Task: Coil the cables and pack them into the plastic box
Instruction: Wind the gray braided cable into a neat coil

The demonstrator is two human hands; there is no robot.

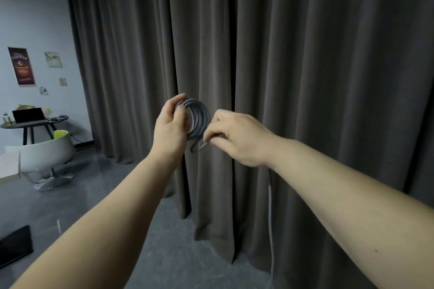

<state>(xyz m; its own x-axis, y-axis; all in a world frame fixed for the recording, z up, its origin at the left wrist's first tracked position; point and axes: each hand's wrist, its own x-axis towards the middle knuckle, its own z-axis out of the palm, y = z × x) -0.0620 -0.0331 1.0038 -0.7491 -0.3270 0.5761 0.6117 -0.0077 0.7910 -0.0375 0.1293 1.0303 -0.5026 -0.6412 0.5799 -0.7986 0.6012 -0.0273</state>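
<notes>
A grey braided cable (199, 117) is wound into a small round coil of several loops, held up in the air in front of a dark curtain. My left hand (170, 129) grips the coil's left side, thumb across the loops. My right hand (237, 138) pinches the cable at the coil's lower right, where a short loose bend sticks out below. A pale length of cable (270, 213) hangs down from under my right wrist toward the floor. No plastic box is in view.
Dark grey curtains (305, 77) fill the view ahead and right. At the left stand a white round chair (47, 152), a small dark table (35, 123) with a laptop, and a black flat object (15, 245) on the grey floor.
</notes>
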